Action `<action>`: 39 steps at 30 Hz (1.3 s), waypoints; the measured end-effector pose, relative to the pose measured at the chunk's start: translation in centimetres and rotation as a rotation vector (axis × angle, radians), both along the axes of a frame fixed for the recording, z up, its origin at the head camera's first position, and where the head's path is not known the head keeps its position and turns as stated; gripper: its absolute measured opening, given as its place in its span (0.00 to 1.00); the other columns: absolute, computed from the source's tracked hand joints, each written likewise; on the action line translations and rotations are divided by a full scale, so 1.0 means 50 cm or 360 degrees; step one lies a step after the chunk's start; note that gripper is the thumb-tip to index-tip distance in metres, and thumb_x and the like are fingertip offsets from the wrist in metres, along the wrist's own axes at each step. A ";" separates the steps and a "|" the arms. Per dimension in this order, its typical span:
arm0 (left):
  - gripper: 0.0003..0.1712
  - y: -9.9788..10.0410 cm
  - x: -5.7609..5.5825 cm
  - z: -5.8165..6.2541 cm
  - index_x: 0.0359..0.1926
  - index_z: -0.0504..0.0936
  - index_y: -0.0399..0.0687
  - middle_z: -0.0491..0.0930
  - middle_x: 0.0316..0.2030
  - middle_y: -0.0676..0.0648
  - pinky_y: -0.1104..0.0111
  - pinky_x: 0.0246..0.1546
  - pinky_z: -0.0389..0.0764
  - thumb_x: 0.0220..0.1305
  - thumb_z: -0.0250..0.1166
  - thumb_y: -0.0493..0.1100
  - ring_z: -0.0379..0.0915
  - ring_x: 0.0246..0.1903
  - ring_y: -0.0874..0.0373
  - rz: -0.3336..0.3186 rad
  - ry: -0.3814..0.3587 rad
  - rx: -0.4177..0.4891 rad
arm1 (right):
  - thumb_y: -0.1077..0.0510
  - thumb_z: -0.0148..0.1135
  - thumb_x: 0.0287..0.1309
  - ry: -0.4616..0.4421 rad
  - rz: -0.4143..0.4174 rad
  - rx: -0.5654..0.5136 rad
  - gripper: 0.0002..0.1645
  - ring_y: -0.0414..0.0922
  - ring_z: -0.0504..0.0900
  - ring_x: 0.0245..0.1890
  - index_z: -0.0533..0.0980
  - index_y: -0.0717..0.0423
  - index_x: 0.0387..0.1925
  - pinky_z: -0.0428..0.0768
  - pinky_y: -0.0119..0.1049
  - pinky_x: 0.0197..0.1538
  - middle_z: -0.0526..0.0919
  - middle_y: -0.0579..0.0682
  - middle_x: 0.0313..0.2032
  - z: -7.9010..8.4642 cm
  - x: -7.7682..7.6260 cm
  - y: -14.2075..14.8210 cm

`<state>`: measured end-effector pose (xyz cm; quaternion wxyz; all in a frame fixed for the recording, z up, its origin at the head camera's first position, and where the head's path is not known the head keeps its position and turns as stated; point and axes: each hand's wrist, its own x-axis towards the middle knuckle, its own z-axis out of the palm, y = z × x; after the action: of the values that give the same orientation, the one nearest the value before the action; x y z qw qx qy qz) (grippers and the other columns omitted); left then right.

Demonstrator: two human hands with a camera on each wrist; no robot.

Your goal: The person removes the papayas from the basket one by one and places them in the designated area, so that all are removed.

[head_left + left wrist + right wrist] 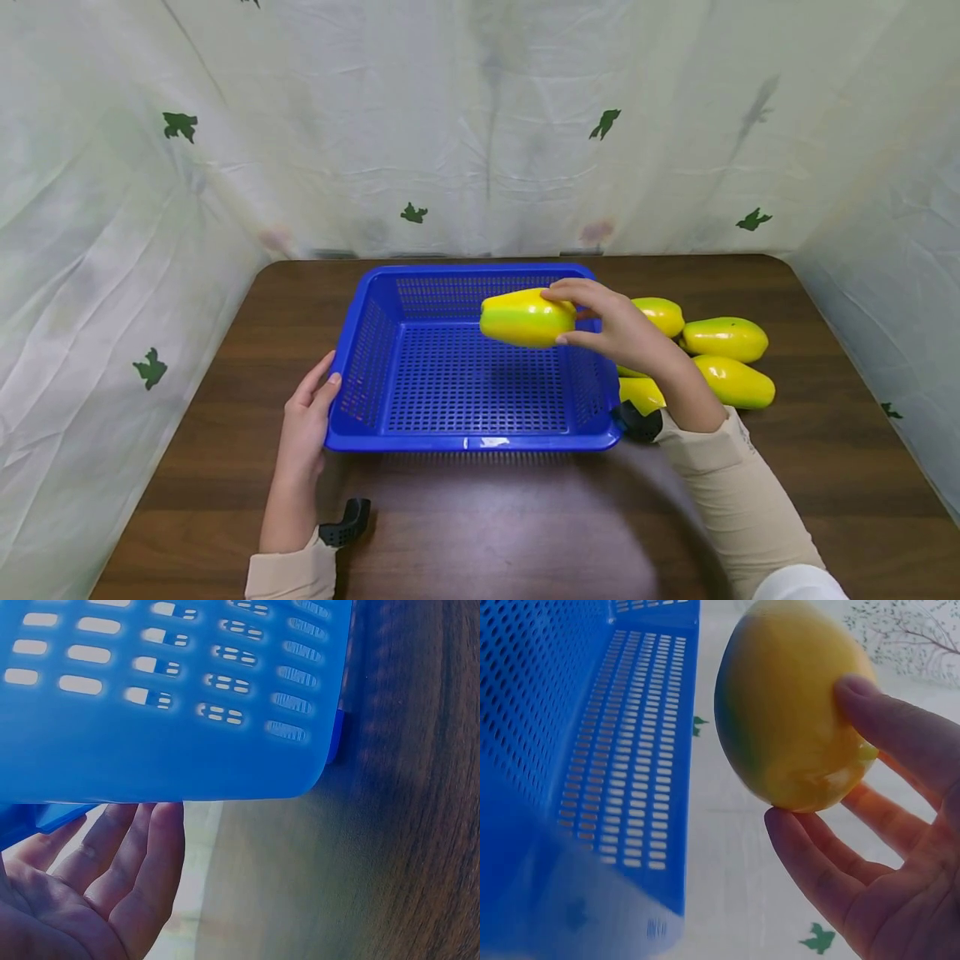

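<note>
My right hand (pixel 626 329) holds a yellow-green papaya (pixel 525 318) by its end, between thumb and fingertips, above the blue plastic basket (pixel 468 443). In the right wrist view, the papaya (pixel 791 705) hangs beside the perforated basket wall (pixel 622 765), with the thumb on one side and fingertips at its lower end. At the basket's left side, my left hand (pixel 303 417) grips the rim, thumb on top. Its fingers (pixel 161 855) reach up behind the rim in the left wrist view. No other fruit shows inside the basket.
Several more papayas (pixel 726 339) lie on the brown wooden table (pixel 487 525) to the basket's right, some partly hidden by the right arm and basket. Pale cloth (pixel 465 125) with green leaf shapes hangs behind the table and on both sides.
</note>
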<state>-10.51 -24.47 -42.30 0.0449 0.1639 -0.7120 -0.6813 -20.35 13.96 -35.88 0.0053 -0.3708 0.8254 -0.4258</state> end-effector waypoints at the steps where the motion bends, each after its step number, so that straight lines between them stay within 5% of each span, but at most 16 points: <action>1: 0.29 0.000 0.000 0.000 0.64 0.63 0.55 0.75 0.39 0.48 0.70 0.30 0.78 0.63 0.54 0.53 0.76 0.32 0.60 0.0000 0.0001 0.0004 | 0.64 0.66 0.47 0.0006 0.0000 0.0009 0.32 0.48 0.66 0.55 0.68 0.58 0.57 0.71 0.45 0.51 0.67 0.53 0.57 -0.001 0.002 0.005; 24: 0.28 0.003 -0.001 0.001 0.64 0.64 0.56 0.76 0.38 0.51 0.70 0.29 0.78 0.64 0.53 0.52 0.76 0.31 0.60 0.0026 -0.0022 0.0007 | 0.64 0.66 0.47 0.0017 -0.0251 0.0049 0.34 0.48 0.66 0.55 0.68 0.55 0.58 0.73 0.50 0.47 0.67 0.52 0.57 -0.030 0.078 0.132; 27: 0.28 0.002 -0.002 0.000 0.64 0.64 0.56 0.75 0.39 0.50 0.70 0.29 0.78 0.64 0.54 0.52 0.76 0.32 0.60 0.0020 -0.0017 0.0022 | 0.64 0.66 0.47 0.0058 -0.0293 0.0083 0.33 0.47 0.67 0.53 0.68 0.56 0.58 0.74 0.47 0.45 0.68 0.51 0.57 -0.036 0.087 0.144; 34: 0.28 0.001 -0.001 0.000 0.64 0.64 0.56 0.76 0.38 0.50 0.69 0.29 0.79 0.63 0.54 0.53 0.76 0.31 0.60 0.0017 -0.0020 0.0026 | 0.68 0.68 0.43 0.0153 -0.0371 0.0121 0.34 0.43 0.68 0.51 0.69 0.58 0.56 0.71 0.23 0.46 0.69 0.53 0.56 -0.045 0.111 0.178; 39: 0.28 0.001 -0.001 0.000 0.64 0.64 0.57 0.75 0.39 0.49 0.69 0.29 0.78 0.63 0.54 0.53 0.76 0.31 0.60 0.0028 -0.0030 -0.0003 | 0.68 0.68 0.43 0.0119 -0.0420 0.0096 0.35 0.37 0.64 0.54 0.69 0.57 0.57 0.67 0.18 0.47 0.68 0.55 0.56 -0.048 0.130 0.203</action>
<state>-10.58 -24.40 -42.29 0.0442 0.1764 -0.7116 -0.6787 -13.86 24.10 -38.28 -0.0704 -0.2743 0.8790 -0.3835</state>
